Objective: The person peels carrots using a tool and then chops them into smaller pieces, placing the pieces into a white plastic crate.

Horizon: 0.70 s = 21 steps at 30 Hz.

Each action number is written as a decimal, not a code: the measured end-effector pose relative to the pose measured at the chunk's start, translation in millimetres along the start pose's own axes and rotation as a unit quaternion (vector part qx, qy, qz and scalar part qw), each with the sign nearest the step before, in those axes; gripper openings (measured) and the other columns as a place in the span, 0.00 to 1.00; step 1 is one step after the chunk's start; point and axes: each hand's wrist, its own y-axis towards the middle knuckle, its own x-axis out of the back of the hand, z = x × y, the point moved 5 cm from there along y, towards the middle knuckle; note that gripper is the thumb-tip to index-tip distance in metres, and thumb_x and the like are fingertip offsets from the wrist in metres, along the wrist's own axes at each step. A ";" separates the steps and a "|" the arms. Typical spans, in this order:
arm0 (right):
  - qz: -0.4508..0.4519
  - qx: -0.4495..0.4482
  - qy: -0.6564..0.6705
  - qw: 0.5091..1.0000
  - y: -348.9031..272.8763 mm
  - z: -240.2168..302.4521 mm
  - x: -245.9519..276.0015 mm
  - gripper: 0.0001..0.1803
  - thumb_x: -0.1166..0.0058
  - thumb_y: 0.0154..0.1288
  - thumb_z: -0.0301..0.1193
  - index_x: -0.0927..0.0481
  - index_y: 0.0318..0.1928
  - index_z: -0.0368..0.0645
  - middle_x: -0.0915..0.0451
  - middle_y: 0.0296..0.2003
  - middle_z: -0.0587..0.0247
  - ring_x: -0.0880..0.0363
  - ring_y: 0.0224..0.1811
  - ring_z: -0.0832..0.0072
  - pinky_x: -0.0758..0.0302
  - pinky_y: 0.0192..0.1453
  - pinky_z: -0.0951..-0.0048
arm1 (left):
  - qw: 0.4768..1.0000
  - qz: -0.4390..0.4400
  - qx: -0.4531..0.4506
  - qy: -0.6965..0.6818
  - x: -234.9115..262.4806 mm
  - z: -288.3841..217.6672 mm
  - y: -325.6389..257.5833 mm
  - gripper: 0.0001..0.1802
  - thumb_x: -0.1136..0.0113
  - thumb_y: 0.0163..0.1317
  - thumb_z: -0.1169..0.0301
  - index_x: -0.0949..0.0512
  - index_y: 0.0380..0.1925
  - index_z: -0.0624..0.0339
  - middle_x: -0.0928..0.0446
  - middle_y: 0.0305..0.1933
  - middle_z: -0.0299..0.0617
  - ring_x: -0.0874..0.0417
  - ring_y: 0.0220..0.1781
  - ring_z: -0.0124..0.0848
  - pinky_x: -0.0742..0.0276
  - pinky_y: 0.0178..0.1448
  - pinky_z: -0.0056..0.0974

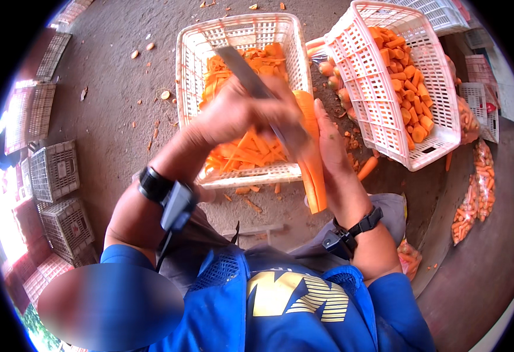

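My left hand (233,114) is closed round a long flat metal knife (242,67), blurred by motion. One end of the knife sticks out past the hand to the upper left; the other lies against a large carrot (311,185). My right hand (332,138) grips this carrot from its right side, thumb along it and the other fingers hidden. The carrot slants over the right edge of a white plastic crate (183,76), its lower end toward me. Inside the crate lie many orange carrot strips (248,149), partly hidden by my left hand and forearm.
At the right, a tilted white crate (362,88) holds cut carrot pieces (412,105). Bags of carrots (474,193) lie farther right. A loose carrot (367,168) and scraps lie on the dirty floor (116,88). Stacked crates (57,170) line the left side.
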 end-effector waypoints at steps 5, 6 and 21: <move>-0.040 -0.038 -0.080 0.995 -1.5 -8.5 3.5 0.30 0.69 0.76 0.54 0.30 0.58 0.40 0.22 0.38 0.64 0.22 0.34 0.78 0.25 0.36 0.79 | 0.986 0.114 -0.109 0.063 -47.2 -3.1 -16.6 0.06 0.32 0.56 0.75 0.18 0.33 0.65 0.20 0.28 0.37 0.23 0.22 0.21 0.29 0.24 0.28; -0.040 -0.041 -0.080 0.995 -2.8 -12.2 10.9 0.30 0.69 0.76 0.54 0.30 0.58 0.40 0.22 0.38 0.64 0.22 0.34 0.78 0.25 0.36 0.79 | 0.985 0.088 -0.101 0.109 -32.9 -7.3 -12.8 0.05 0.33 0.57 0.75 0.18 0.32 0.64 0.20 0.27 0.37 0.23 0.22 0.21 0.29 0.24 0.28; 0.005 -0.073 -0.056 0.996 -6.6 -27.9 8.8 0.24 0.61 0.72 0.55 0.28 0.47 0.48 0.27 0.26 0.59 0.34 0.14 0.75 0.37 0.15 0.80 | 0.999 -0.044 0.015 -0.022 61.2 39.0 28.1 0.10 0.38 0.63 0.69 0.24 0.23 0.59 0.29 0.19 0.32 0.36 0.13 0.17 0.45 0.17 0.24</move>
